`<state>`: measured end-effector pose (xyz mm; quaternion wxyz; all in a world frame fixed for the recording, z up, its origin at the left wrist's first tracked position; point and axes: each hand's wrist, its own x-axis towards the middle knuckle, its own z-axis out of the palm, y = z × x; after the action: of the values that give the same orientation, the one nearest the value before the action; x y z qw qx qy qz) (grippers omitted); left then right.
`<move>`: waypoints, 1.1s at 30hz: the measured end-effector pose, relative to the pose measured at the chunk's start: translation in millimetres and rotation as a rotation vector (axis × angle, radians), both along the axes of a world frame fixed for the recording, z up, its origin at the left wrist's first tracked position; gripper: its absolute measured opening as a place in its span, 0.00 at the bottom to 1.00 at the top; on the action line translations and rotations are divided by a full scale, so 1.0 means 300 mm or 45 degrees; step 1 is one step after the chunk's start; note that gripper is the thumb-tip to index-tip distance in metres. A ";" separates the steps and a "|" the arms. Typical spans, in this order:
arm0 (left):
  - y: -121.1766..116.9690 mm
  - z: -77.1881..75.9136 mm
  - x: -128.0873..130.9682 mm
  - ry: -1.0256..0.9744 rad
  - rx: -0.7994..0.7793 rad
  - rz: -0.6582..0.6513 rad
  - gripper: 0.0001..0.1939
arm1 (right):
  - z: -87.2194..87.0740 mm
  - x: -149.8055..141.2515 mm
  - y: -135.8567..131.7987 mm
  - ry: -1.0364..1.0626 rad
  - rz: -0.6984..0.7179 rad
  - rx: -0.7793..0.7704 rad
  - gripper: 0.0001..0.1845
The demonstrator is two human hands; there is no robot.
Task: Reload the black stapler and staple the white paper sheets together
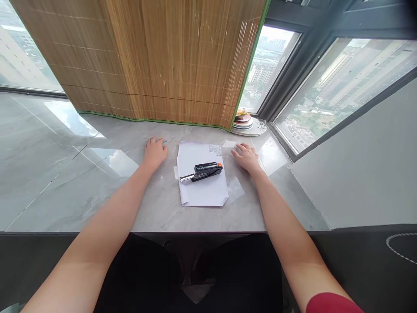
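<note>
A black stapler (207, 170) with an orange tip at its right end lies on white paper (204, 193). Its metal magazine is drawn out toward the left. The paper has curled or folded lower corners and small print near its upper right. My left hand (155, 152) rests on the countertop left of the paper, fingers apart and a little bent, beside a small greyish item I cannot make out. On the other side, my right hand (246, 157) rests on the surface with fingers spread. Neither hand touches the stapler.
A grey marble-patterned countertop (156, 213) spans the view. Behind it hangs a bamboo blind (169, 65) with green edging. Stacked plates (244, 124) stand in the back right corner by the windows (352, 87). A white wall (361, 169) bounds the right side.
</note>
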<state>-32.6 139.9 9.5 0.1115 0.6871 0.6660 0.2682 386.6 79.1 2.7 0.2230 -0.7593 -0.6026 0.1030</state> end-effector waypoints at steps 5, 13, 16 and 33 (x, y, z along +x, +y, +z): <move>-0.006 0.002 -0.006 0.020 0.018 -0.024 0.18 | -0.012 -0.007 -0.003 -0.077 0.072 -0.026 0.28; -0.043 0.035 0.034 0.286 0.018 -0.101 0.17 | 0.042 -0.087 -0.043 0.356 0.086 0.589 0.24; -0.043 0.043 0.037 0.210 0.037 -0.105 0.11 | 0.082 -0.166 -0.101 0.554 0.527 0.631 0.29; -0.130 0.058 0.183 -0.989 -0.057 -0.717 0.11 | 0.041 -0.293 -0.143 0.283 0.962 0.546 0.14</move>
<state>22.2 100.8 26.8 0.4351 0.6873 0.3686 0.4500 298.7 36.2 14.9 0.3856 -0.4068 -0.8178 0.1309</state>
